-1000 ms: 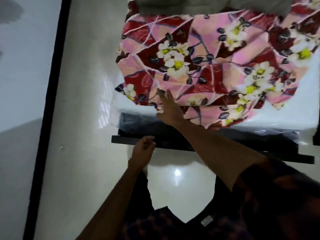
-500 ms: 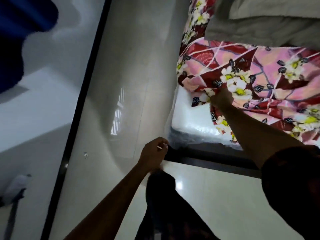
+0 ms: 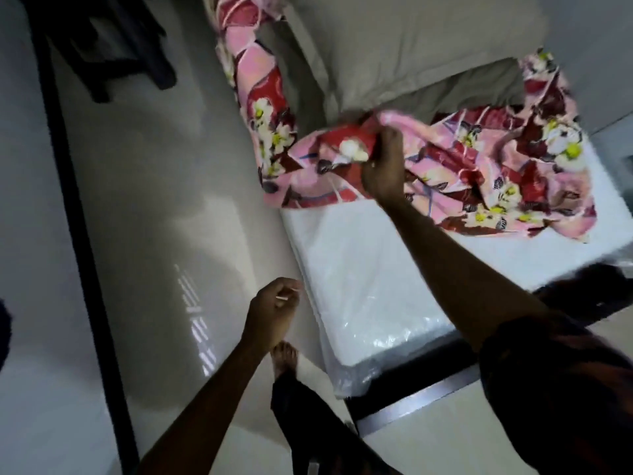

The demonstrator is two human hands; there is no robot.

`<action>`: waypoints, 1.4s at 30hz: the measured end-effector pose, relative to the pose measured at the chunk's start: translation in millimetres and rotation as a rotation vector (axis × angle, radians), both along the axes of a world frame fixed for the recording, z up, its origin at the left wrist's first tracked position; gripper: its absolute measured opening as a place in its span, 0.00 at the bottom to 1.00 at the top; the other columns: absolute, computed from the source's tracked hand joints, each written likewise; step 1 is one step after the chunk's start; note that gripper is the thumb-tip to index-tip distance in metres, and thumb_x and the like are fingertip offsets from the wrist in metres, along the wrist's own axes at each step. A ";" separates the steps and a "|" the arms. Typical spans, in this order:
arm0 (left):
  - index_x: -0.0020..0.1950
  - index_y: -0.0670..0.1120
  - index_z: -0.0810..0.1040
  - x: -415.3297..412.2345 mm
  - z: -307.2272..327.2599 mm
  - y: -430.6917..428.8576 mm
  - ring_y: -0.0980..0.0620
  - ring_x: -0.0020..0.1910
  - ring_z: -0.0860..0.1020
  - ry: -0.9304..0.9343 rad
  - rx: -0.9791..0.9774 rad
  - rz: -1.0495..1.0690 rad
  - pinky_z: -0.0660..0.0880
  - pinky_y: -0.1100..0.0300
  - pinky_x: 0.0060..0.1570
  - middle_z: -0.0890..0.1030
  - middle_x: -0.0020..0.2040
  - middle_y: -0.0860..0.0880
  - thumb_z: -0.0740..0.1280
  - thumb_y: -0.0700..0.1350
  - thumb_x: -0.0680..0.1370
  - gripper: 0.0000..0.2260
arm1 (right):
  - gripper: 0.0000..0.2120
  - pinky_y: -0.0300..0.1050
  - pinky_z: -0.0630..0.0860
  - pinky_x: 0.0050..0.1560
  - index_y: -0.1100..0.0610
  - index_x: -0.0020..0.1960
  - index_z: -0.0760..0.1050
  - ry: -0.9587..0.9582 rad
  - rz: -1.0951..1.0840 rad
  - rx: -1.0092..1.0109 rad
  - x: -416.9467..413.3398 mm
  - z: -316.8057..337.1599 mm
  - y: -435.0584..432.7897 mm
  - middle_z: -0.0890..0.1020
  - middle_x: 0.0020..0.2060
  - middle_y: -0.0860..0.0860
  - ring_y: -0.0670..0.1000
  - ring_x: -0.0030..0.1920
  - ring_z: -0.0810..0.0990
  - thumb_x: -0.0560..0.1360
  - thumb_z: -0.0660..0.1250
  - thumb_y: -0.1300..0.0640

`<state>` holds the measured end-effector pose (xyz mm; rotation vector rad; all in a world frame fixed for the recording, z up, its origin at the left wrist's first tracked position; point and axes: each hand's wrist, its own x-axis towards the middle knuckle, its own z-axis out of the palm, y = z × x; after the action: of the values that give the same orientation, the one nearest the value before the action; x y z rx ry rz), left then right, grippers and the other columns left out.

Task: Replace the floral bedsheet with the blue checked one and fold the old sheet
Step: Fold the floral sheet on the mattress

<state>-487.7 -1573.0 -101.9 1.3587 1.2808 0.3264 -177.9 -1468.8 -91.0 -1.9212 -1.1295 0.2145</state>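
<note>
The right hand (image 3: 382, 166) gripped a bunched fold of the floral bedsheet (image 3: 496, 173), its fingers curled tight round the cloth. The rest lay crumpled to the right of them, with a grey pillow (image 3: 411, 46) just beyond. Nearer than the fingers lay the white, plastic-wrapped mattress (image 3: 359, 269). The left hand (image 3: 270, 310) hung loosely curled over the glossy pale floor (image 3: 154, 200); whether it pinched anything could not be told.

Grey pillow (image 3: 411, 46), at the head of the bed. White mattress (image 3: 359, 262) in clear plastic wrap, on dark bed frame (image 3: 411, 382). Glossy pale floor (image 3: 164, 200) alongside.
</note>
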 end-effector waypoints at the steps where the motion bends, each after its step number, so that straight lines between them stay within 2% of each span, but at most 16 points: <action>1: 0.44 0.61 0.81 4.1 -1.0 22.3 0.50 0.43 0.82 0.011 0.008 -0.033 0.78 0.57 0.46 0.83 0.41 0.57 0.68 0.40 0.77 0.14 | 0.18 0.49 0.73 0.60 0.65 0.59 0.76 0.082 0.066 -0.138 -6.8 -21.8 -7.2 0.79 0.53 0.62 0.53 0.54 0.75 0.71 0.73 0.61; 5: 0.45 0.59 0.82 22.8 0.9 94.0 0.46 0.43 0.83 0.026 -0.034 -0.097 0.79 0.49 0.47 0.83 0.42 0.52 0.68 0.43 0.75 0.10 | 0.26 0.44 0.67 0.68 0.61 0.68 0.76 0.348 0.050 -0.721 -36.7 -94.4 -69.1 0.76 0.69 0.59 0.59 0.69 0.75 0.70 0.75 0.65; 8: 0.48 0.53 0.82 46.1 1.5 142.9 0.46 0.44 0.83 0.036 -0.028 -0.191 0.79 0.49 0.48 0.83 0.43 0.50 0.69 0.40 0.77 0.08 | 0.19 0.46 0.74 0.63 0.54 0.64 0.79 0.497 -0.267 -0.646 -54.1 -102.9 -78.9 0.81 0.62 0.53 0.55 0.61 0.80 0.74 0.73 0.58; 10: 0.49 0.53 0.81 63.9 1.2 172.2 0.45 0.46 0.83 0.051 -0.037 -0.243 0.78 0.51 0.47 0.83 0.44 0.50 0.69 0.46 0.74 0.05 | 0.19 0.48 0.76 0.60 0.52 0.65 0.77 0.614 -0.406 -0.590 -52.9 -97.7 -66.6 0.80 0.60 0.53 0.54 0.56 0.80 0.75 0.73 0.54; 12: 0.51 0.52 0.81 87.6 1.2 205.7 0.46 0.49 0.82 0.066 -0.045 -0.276 0.78 0.51 0.48 0.83 0.48 0.50 0.68 0.50 0.73 0.08 | 0.23 0.48 0.76 0.58 0.52 0.68 0.74 0.756 -0.513 -0.485 -45.0 -93.2 -47.2 0.80 0.59 0.52 0.52 0.54 0.80 0.75 0.73 0.52; 15: 0.59 0.49 0.76 127.9 0.1 266.3 0.46 0.55 0.80 0.032 -0.054 -0.251 0.78 0.51 0.55 0.82 0.55 0.45 0.70 0.42 0.77 0.12 | 0.33 0.57 0.80 0.57 0.43 0.71 0.67 0.911 -0.644 -0.286 -19.5 -109.8 -5.2 0.80 0.61 0.51 0.55 0.58 0.81 0.71 0.74 0.39; 17: 0.65 0.46 0.72 162.7 1.2 315.8 0.49 0.52 0.80 -0.042 -0.066 -0.227 0.77 0.58 0.50 0.81 0.57 0.44 0.71 0.38 0.77 0.18 | 0.34 0.63 0.80 0.57 0.40 0.69 0.65 0.945 -0.788 -0.204 9.4 -144.2 26.9 0.81 0.62 0.54 0.59 0.59 0.81 0.67 0.73 0.33; 19: 0.68 0.45 0.69 195.1 6.5 357.0 0.52 0.50 0.78 -0.079 -0.020 -0.172 0.75 0.65 0.43 0.79 0.56 0.45 0.71 0.40 0.77 0.22 | 0.23 0.59 0.80 0.57 0.47 0.62 0.67 0.960 -0.859 -0.158 23.8 -118.3 68.4 0.81 0.56 0.56 0.59 0.54 0.82 0.72 0.72 0.46; 21: 0.71 0.45 0.66 225.9 10.6 406.5 0.57 0.48 0.78 -0.084 0.073 -0.171 0.73 0.71 0.42 0.76 0.55 0.47 0.71 0.40 0.77 0.25 | 0.11 0.42 0.78 0.50 0.54 0.58 0.70 0.975 -0.801 -0.155 32.1 -93.5 118.2 0.80 0.45 0.54 0.52 0.46 0.79 0.77 0.64 0.63; 23: 0.71 0.43 0.67 253.5 15.0 455.7 0.65 0.44 0.77 -0.124 0.196 -0.203 0.73 0.70 0.44 0.76 0.53 0.48 0.71 0.40 0.77 0.24 | 0.16 0.33 0.72 0.43 0.60 0.61 0.74 0.905 -0.720 -0.187 41.3 -80.4 161.9 0.80 0.45 0.52 0.46 0.44 0.76 0.75 0.58 0.69; 26: 0.68 0.47 0.72 284.8 15.5 512.9 0.54 0.53 0.77 -0.117 0.379 -0.376 0.74 0.59 0.53 0.77 0.57 0.48 0.71 0.49 0.75 0.22 | 0.20 0.37 0.70 0.45 0.58 0.62 0.76 0.983 -0.792 -0.213 46.9 -76.2 174.9 0.82 0.48 0.52 0.48 0.46 0.77 0.76 0.57 0.72; 29: 0.64 0.48 0.74 305.3 16.4 533.8 0.48 0.52 0.76 -0.056 0.496 -0.548 0.74 0.55 0.51 0.77 0.55 0.45 0.70 0.51 0.74 0.20 | 0.20 0.43 0.73 0.49 0.55 0.63 0.79 1.051 -0.838 -0.315 43.8 -69.0 147.3 0.83 0.47 0.51 0.49 0.47 0.79 0.74 0.66 0.67; 32: 0.57 0.45 0.77 322.2 20.9 535.8 0.46 0.49 0.74 -0.049 0.651 -0.621 0.71 0.55 0.48 0.76 0.51 0.43 0.70 0.49 0.74 0.14 | 0.12 0.45 0.76 0.50 0.47 0.57 0.82 0.824 -0.987 -0.443 57.2 -61.4 116.6 0.85 0.46 0.47 0.50 0.49 0.83 0.77 0.69 0.59; 37: 0.54 0.43 0.79 354.5 32.8 559.4 0.41 0.52 0.74 -0.029 0.813 -0.627 0.71 0.51 0.50 0.78 0.53 0.42 0.72 0.52 0.74 0.15 | 0.04 0.51 0.80 0.46 0.48 0.49 0.82 0.863 -1.105 -0.012 108.6 -5.2 128.6 0.86 0.44 0.51 0.54 0.46 0.85 0.77 0.69 0.50; 39: 0.58 0.44 0.79 372.5 39.3 574.3 0.40 0.55 0.74 0.001 0.824 -0.639 0.72 0.49 0.52 0.77 0.56 0.42 0.72 0.56 0.73 0.20 | 0.08 0.51 0.81 0.47 0.51 0.54 0.82 0.944 -1.023 0.107 133.7 9.7 147.8 0.86 0.48 0.51 0.54 0.49 0.83 0.79 0.68 0.50; 42: 0.62 0.45 0.76 402.7 48.7 604.3 0.39 0.58 0.75 0.048 0.824 -0.682 0.74 0.47 0.54 0.76 0.59 0.41 0.69 0.66 0.69 0.31 | 0.25 0.54 0.75 0.61 0.51 0.73 0.71 0.979 -0.956 0.181 176.6 21.5 182.4 0.78 0.64 0.49 0.52 0.62 0.77 0.79 0.68 0.44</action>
<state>-85.0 -968.6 -53.3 2.4116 0.6381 0.3515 -1.3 -1286.4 -69.6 -1.6404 0.4098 0.4213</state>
